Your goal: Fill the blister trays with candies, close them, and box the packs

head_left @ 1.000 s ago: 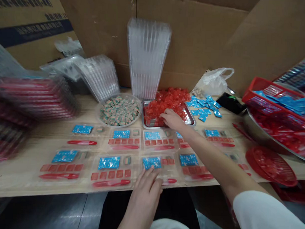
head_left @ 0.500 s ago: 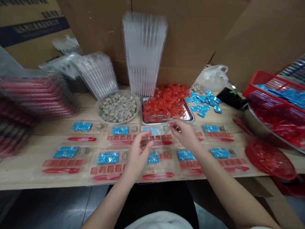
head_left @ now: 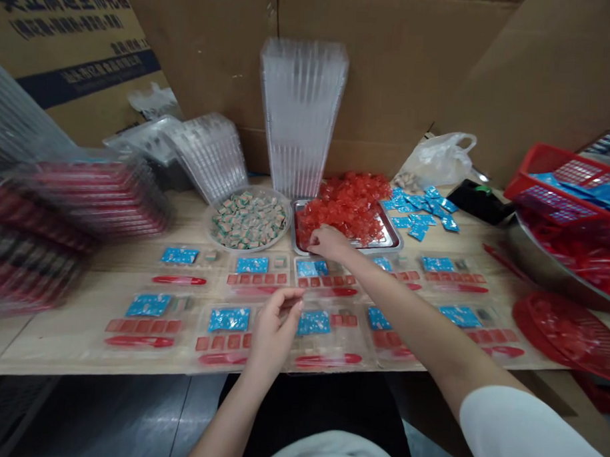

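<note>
My right hand is at the front left edge of a metal tray heaped with small red packets. Its fingers are bent together at the packets; what they hold, if anything, is hidden. Over the front row of clear plastic trays hovers my left hand, loosely curled with thumb and forefinger a little apart and nothing visible between them. Near it, a clear tray carries a blue sachet, a short run of red pieces and a red plastic utensil.
A round tub of small wrapped pieces stands left of the metal tray. Behind rises a stack of clear trays. Loose blue sachets and a red basket are at right; stacked filled trays at left.
My right hand has moved from above a back-row tray up and left to the red packets. More red pieces show in that back-row tray. The left hand stays over the front row.
</note>
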`<state>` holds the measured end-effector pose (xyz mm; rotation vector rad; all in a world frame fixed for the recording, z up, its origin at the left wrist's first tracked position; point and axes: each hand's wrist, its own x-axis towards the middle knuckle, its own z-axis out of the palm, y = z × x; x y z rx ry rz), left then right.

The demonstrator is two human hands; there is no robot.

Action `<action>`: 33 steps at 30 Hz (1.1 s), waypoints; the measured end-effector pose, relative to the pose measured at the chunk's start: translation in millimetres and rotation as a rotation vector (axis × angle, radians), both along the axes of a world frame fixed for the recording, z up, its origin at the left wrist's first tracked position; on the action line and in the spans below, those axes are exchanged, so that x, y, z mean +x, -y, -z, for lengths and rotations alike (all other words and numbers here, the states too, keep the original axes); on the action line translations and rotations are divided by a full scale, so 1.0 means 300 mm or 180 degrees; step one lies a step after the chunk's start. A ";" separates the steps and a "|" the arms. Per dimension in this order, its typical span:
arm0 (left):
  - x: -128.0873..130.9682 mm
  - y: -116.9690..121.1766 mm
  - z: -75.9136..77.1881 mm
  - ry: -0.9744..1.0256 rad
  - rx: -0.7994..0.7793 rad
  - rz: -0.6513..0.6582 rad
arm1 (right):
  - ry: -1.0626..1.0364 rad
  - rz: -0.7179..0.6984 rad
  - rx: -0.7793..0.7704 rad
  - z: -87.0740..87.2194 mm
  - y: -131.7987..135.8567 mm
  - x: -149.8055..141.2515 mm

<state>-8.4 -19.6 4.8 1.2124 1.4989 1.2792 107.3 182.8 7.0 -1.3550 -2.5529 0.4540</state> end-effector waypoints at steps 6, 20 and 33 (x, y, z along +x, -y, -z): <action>-0.008 -0.096 -0.030 0.0721 0.0236 -0.0224 | -0.1007 -0.0269 -0.0442 -0.112 0.197 0.051; 0.126 -0.001 -0.099 0.2385 -0.0455 0.0079 | -0.2515 0.0299 -0.0753 -0.206 0.524 0.209; 0.126 0.032 -0.088 0.1607 -0.0038 -0.0244 | -0.2870 0.0295 -0.1661 -0.205 0.545 0.205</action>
